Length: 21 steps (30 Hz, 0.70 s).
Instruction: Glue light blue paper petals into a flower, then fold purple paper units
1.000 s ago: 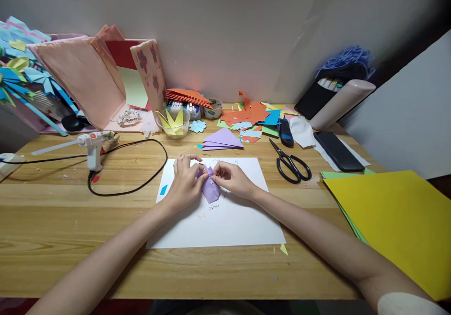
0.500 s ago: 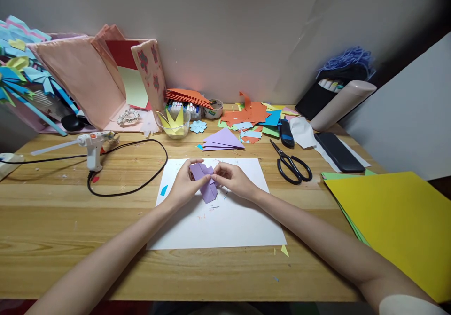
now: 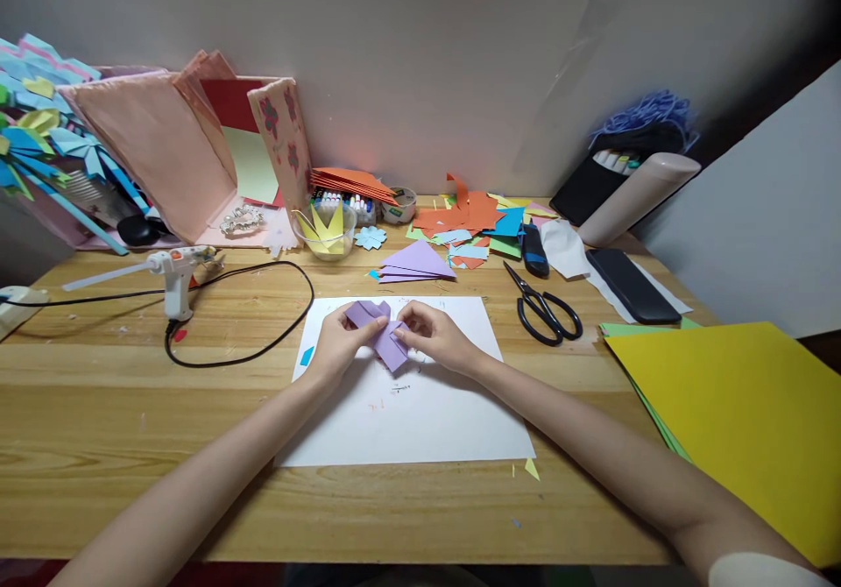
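A folded purple paper (image 3: 392,352) is held between both hands above a marked white sheet (image 3: 420,429). My left hand (image 3: 340,342) pinches its upper left part, thumb on top. On its right side, my right hand (image 3: 435,335) grips an edge between thumb and fingers. Some of the fingers behind the paper are hidden. A small blue scrap (image 3: 307,356) lies on the white sheet, left of my left hand. Beyond the sheet rests a stack of purple folded triangles (image 3: 418,260).
A white glue gun (image 3: 176,280) with a looped black cable stands left. Black-handled scissors (image 3: 542,309), a black phone (image 3: 632,285) and yellow sheets (image 3: 736,412) lie right. Colored scraps (image 3: 468,212), a clear bowl (image 3: 327,241) and a pink box (image 3: 151,149) are at the back.
The purple paper has turned and its lower end has shifted slightly right. My left hand has moved a little left, and more of the paper's middle shows between my hands.
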Each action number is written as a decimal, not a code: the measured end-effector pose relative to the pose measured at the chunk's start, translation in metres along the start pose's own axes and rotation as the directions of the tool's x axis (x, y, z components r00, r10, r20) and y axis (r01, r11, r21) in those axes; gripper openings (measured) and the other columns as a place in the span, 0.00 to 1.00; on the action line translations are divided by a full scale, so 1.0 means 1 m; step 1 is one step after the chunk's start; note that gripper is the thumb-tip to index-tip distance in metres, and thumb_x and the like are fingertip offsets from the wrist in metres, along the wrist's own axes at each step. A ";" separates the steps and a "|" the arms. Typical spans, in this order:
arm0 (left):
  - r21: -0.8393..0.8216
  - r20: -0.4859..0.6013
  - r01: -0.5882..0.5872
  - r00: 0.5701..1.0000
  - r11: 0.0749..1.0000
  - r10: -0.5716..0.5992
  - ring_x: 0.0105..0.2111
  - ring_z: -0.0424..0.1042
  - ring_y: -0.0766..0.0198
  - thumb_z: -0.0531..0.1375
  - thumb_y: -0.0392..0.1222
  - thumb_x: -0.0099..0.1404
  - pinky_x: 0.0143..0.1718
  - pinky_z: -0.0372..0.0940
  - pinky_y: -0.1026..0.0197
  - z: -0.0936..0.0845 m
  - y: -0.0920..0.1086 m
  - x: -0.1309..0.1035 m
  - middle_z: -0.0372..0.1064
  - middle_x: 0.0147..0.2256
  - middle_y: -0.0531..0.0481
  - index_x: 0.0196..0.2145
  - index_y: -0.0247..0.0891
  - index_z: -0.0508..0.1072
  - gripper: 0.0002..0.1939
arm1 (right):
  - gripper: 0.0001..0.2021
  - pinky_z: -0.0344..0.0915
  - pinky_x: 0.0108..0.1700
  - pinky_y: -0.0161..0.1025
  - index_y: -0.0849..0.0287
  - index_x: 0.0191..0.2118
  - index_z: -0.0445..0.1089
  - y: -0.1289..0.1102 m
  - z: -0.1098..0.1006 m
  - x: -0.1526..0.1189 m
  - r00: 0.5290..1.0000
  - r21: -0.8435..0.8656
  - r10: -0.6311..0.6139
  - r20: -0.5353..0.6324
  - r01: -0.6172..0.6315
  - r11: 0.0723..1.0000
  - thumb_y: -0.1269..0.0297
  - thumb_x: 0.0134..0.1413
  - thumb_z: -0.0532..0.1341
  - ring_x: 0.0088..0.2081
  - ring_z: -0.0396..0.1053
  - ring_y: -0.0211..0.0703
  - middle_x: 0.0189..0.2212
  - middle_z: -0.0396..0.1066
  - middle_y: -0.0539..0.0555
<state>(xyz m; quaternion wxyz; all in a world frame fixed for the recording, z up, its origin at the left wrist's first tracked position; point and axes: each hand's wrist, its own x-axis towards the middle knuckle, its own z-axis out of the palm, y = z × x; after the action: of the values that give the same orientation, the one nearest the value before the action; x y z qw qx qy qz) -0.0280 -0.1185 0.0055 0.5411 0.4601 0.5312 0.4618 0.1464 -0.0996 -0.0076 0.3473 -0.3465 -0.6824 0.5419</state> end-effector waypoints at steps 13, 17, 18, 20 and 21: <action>0.069 0.152 0.088 0.983 0.994 -0.098 0.31 0.71 0.60 0.68 0.47 0.44 0.34 0.66 0.60 -0.009 0.011 0.002 0.73 0.32 0.44 0.32 0.33 0.75 0.19 | 0.10 0.62 0.30 0.34 0.60 0.31 0.69 0.006 -0.006 0.005 0.984 0.057 0.002 -0.177 0.008 0.998 0.57 0.49 0.61 0.30 0.65 0.37 0.29 0.68 0.52; 0.218 0.246 0.027 0.966 0.976 -0.082 0.33 0.71 0.59 0.63 0.50 0.50 0.34 0.64 0.62 -0.008 0.013 -0.001 0.74 0.32 0.44 0.31 0.35 0.77 0.16 | 0.10 0.63 0.33 0.36 0.59 0.33 0.71 0.000 -0.004 0.002 0.994 -0.004 -0.042 -0.102 0.041 0.999 0.58 0.51 0.60 0.32 0.66 0.39 0.30 0.70 0.53; 0.240 0.245 0.008 0.967 0.971 -0.069 0.32 0.71 0.60 0.63 0.51 0.51 0.33 0.63 0.62 -0.007 0.012 -0.002 0.74 0.31 0.45 0.30 0.35 0.77 0.16 | 0.10 0.63 0.33 0.36 0.59 0.34 0.71 -0.001 -0.004 0.001 0.994 -0.017 -0.053 -0.093 0.051 0.999 0.58 0.51 0.60 0.33 0.67 0.40 0.31 0.70 0.54; 0.268 0.217 -0.021 0.975 0.963 -0.039 0.31 0.70 0.60 0.62 0.52 0.52 0.32 0.62 0.63 -0.005 0.010 -0.004 0.74 0.30 0.46 0.29 0.35 0.77 0.16 | 0.10 0.64 0.34 0.36 0.59 0.36 0.71 -0.002 -0.003 0.000 0.993 -0.031 -0.067 -0.101 0.064 0.997 0.58 0.51 0.60 0.34 0.67 0.40 0.32 0.70 0.54; 0.275 0.193 -0.033 0.981 0.961 -0.022 0.30 0.70 0.61 0.62 0.52 0.52 0.32 0.62 0.63 -0.004 0.009 -0.005 0.74 0.30 0.46 0.29 0.35 0.77 0.16 | 0.11 0.64 0.34 0.36 0.59 0.37 0.71 -0.002 -0.002 0.000 0.991 -0.029 -0.069 -0.113 0.066 0.997 0.59 0.51 0.60 0.34 0.67 0.40 0.33 0.70 0.54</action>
<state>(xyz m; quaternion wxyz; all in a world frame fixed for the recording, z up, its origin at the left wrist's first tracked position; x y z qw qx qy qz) -0.0321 -0.1218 0.0147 0.5193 0.5758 0.5339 0.3372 0.1483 -0.0987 -0.0055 0.3994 -0.3581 -0.6794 0.5006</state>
